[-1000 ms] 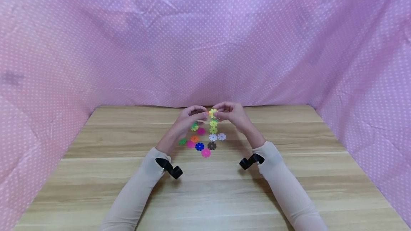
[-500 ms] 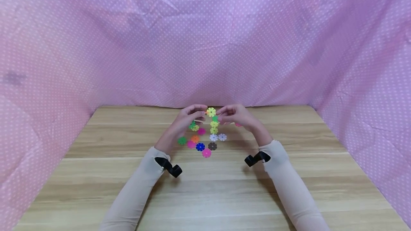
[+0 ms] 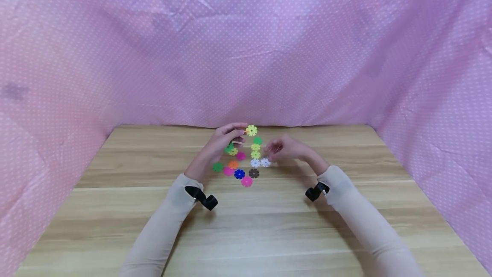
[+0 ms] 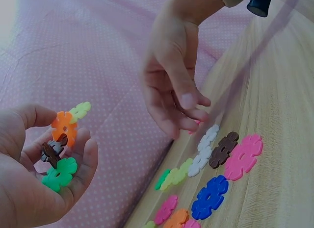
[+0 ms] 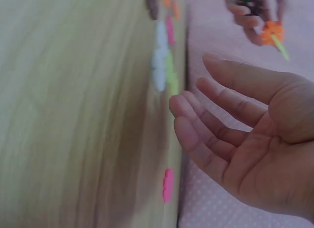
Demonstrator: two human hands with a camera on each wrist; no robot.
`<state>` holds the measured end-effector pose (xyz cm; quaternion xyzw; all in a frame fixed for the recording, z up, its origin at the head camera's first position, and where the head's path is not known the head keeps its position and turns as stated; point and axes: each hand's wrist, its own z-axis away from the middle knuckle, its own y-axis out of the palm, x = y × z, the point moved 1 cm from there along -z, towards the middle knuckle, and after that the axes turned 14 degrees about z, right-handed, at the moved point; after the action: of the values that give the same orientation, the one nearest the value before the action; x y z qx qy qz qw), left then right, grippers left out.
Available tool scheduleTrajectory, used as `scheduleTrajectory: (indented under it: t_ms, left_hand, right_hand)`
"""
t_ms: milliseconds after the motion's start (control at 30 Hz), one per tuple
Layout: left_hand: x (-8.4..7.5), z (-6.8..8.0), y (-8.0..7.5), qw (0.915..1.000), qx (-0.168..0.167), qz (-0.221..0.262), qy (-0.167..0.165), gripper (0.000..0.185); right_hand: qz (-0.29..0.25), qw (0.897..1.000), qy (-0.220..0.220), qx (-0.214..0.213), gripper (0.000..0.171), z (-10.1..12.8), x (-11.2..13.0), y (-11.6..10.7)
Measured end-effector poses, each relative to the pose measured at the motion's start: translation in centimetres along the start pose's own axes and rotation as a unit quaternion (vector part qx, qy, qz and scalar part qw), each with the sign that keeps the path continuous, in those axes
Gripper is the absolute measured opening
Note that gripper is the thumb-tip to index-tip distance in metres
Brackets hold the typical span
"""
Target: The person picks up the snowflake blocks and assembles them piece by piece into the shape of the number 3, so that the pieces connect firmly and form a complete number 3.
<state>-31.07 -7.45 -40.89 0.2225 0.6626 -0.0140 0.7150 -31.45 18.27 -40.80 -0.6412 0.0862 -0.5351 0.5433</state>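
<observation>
Holding a small snowflake-disc cluster (image 4: 61, 152) raised in left hand (image 3: 221, 144); right hand (image 3: 282, 149) relaxed, empty, over loose discs (image 3: 246, 170) on table (image 3: 246, 225). Next: pinching another disc, aligning slots

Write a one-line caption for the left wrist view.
Left hand holds a joined cluster of snowflake discs while the empty right hand hovers over loose discs on the wooden table.

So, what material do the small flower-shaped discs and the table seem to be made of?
The flower-shaped discs look like moulded plastic: flat, one solid bright colour each, with clean notched edges and a slight sheen. The joined pieces that the left hand holds look the same. The table shows pale wood grain in long planks with a smooth matt surface; it could be laminate rather than real wood.
</observation>
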Motion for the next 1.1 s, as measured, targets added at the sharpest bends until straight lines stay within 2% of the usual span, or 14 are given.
scheduleTrajectory:
  t_ms: [167,367,633,767,900,1000,1100]
  left_hand:
    - [0.1,-0.1,0.4,0.9999,0.005,0.010,-0.006,0.032]
    - [0.3,-0.1,0.4,0.9999,0.008,0.006,-0.008,0.032]
    - [0.4,0.0,0.2,0.9998,0.013,-0.008,-0.015,0.034]
    - [0.6,-0.2,0.1,0.9997,0.010,-0.004,-0.023,0.035]
    - [0.8,-0.3,0.1,0.9996,0.009,-0.001,-0.028,0.035]
    - [0.9,-0.3,0.1,0.9995,0.010,0.002,-0.031,0.035]
    - [0.9,-0.3,0.3,0.9992,0.012,0.009,-0.037,0.036]
  right_hand:
    - [0.024,0.999,-0.006,0.028,0.034,-0.1,-0.3,0.5]
    - [0.058,0.998,-0.022,0.021,0.025,-0.5,0.1,1.4]
    - [0.071,0.997,0.018,0.004,0.023,-0.9,0.4,2.2]
    - [0.053,0.997,0.048,-0.007,0.020,-0.9,0.3,2.1]
    - [0.023,0.998,0.053,-0.038,0.013,-0.9,0.3,1.6]
    - [-0.013,0.996,0.037,-0.085,0.013,-0.9,0.4,1.0]
    - [-0.066,0.988,0.026,-0.138,0.018,-0.9,0.7,0.3]
